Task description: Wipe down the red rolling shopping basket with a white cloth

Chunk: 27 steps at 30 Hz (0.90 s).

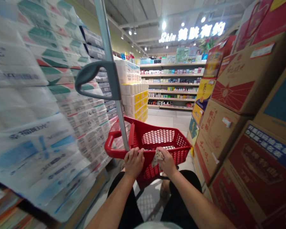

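Observation:
A red plastic shopping basket stands in front of me in a shop aisle, with a grey pull handle rising from its near rim. My left hand is closed over the basket's near rim, beside the foot of the handle pole. My right hand is closed on a small crumpled cloth or paper and rests against the same rim. The basket looks empty through its mesh. My knees in dark trousers show below.
Stacked packs of tissue paper fill the shelf on the left. Stacked cardboard cartons line the right. The tiled aisle floor runs ahead to shelves of small products under a lit sign.

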### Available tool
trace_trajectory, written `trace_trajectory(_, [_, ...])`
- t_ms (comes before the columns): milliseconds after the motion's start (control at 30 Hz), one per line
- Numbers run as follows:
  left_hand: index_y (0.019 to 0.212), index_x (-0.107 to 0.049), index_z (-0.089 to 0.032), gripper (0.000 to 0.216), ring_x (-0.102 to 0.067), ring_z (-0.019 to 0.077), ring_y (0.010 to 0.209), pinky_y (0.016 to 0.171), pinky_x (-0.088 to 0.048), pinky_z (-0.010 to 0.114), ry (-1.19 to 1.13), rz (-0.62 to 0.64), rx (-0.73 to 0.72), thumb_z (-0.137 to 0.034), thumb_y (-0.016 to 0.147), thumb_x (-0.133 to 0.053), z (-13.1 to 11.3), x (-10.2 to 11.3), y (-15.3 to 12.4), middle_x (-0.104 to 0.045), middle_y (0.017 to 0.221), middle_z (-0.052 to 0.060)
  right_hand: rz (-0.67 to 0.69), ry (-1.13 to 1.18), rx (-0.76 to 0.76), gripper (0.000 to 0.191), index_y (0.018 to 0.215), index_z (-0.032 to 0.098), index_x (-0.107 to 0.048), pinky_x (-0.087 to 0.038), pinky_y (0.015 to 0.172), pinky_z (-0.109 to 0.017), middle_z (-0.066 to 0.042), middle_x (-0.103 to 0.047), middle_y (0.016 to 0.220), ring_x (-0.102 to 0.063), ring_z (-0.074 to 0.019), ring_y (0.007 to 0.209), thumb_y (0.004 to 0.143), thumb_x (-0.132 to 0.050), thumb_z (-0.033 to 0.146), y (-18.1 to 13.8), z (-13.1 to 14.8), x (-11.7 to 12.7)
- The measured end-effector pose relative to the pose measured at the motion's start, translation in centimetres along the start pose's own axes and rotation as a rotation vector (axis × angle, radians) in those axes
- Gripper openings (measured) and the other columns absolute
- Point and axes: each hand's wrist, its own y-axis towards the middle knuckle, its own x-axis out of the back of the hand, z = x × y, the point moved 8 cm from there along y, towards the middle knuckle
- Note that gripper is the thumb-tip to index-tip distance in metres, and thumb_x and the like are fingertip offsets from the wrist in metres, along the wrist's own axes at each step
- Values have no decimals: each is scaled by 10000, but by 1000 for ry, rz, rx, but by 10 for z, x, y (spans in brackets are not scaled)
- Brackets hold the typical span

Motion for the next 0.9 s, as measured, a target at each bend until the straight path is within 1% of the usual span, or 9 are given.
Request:
trace_trajectory(100, [1084,-658,-259,263,-527,248,1062,949,-293,393,42,-3,-13,-253,838,-565,-1,1,0,-661,1079,46,57,15,4,414,1093,226,-657,-494,959,-358,-68,-654,1129,-605,-194,1062,769,-458,62,-4,-4,-8])
trace_trajectory(200, [1080,-662,-258,263,-524,252,1060,948,-294,395,77,2,-27,-260,832,-574,-2,0,1,-663,1080,43,72,25,6,393,1093,229,-655,-493,956,-354,-66,-651,1135,-602,-190,1062,783,-471,73,-4,-5,-9])
trace_trajectory(400, [1080,-666,-265,265,-519,254,1062,952,-294,396,98,5,-28,-268,831,-576,-2,-1,2,-663,1074,41,-16,-25,-24,352,1109,215,-641,-467,967,-367,-89,-630,1146,-577,-200,1083,838,-438,120,5,-10,4])
trace_trajectory(500, [1083,-665,-267,266,-519,253,1059,954,-292,395,95,6,-29,-271,833,-575,-2,-1,2,-661,1077,42,55,-77,-50,348,1106,195,-637,-463,946,-371,-95,-632,1147,-577,-209,1069,833,-437,114,8,-16,-4])
trace_trajectory(600, [1078,-666,-261,262,-523,251,1055,951,-291,394,77,2,-33,-267,834,-571,-2,0,1,-663,1072,47,129,-161,-61,320,1080,185,-639,-456,900,-364,-88,-650,1105,-584,-214,1011,840,-441,112,9,-18,-13])
trace_trajectory(733, [1089,-659,-250,269,-526,254,1064,952,-290,401,51,-6,-31,-261,839,-562,-1,-1,0,-667,1072,52,156,-260,-74,296,1031,181,-646,-435,842,-335,-75,-663,1003,-582,-206,925,835,-442,92,14,-14,-17])
trace_trajectory(900, [1152,-630,-239,320,-520,257,1100,988,-296,409,-2,13,-9,-256,840,-562,1,-3,-3,-658,1120,55,188,-312,-81,259,941,177,-648,-413,759,-287,-66,-646,897,-562,-191,840,856,-413,105,19,-10,-19])
